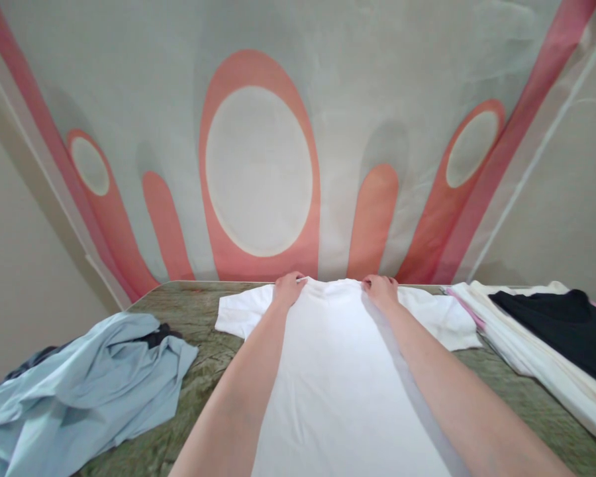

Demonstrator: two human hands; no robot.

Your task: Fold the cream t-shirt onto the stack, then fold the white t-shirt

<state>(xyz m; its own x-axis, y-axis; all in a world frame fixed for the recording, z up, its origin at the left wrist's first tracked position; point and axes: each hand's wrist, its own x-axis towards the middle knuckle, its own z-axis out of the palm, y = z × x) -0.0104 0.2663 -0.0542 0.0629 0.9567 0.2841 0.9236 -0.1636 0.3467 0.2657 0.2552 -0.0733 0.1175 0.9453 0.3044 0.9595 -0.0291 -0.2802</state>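
A white T-shirt (347,371) lies spread flat on the green mottled table (198,318), collar at the far edge, sleeves out to both sides. My left hand (288,289) is closed in a pinch on the shirt's left shoulder by the collar. Over on the other shoulder, my right hand (380,290) pinches the fabric the same way. Both forearms reach over the shirt's body.
A crumpled light blue garment (84,377) with something dark under it lies at the left. At the right sits a stack of folded white clothes (541,371) with a black garment (561,324) on top. A grey and pink patterned sheet (258,172) hangs behind the table.
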